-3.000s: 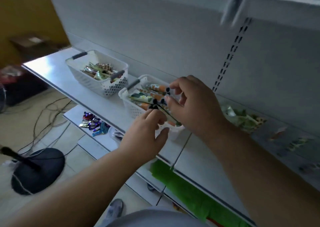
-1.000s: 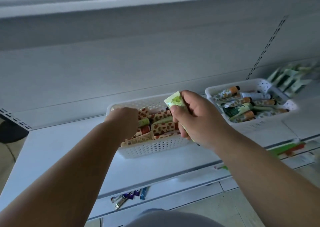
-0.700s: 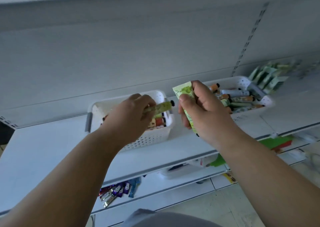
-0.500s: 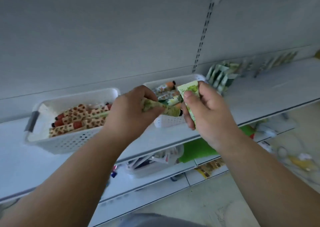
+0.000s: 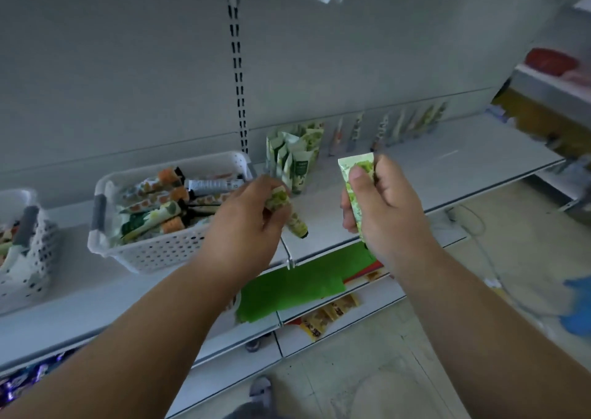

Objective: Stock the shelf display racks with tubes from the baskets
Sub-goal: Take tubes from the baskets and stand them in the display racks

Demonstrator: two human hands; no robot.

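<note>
- The left hand point(image 5: 252, 214) has its fingers curled round a green tube point(image 5: 286, 212). The cap end points down, over the white shelf point(image 5: 447, 159).
- The right hand point(image 5: 380, 204) pinches another green tube point(image 5: 355, 179) with thumb and fingers. The flat end sticks up, so I think it is ready to go in standing up.
- Both tubes match the row of green tubes point(image 5: 292, 155) standing at the back wall. That looks like the spot they are meant for.
- More tubes lie in the white basket point(image 5: 160, 252), just left of the hands. A second basket point(image 5: 28, 258) sits at the far left edge.
- Thin tubes point(image 5: 383, 131) stand further right along the wall, too blurry to tell apart.
- The shelf is bare between the hands and the green row, so there is room to reach in.
- The front edge of the shelf is close under the hands. A tube let go here could roll off to the floor.
</note>
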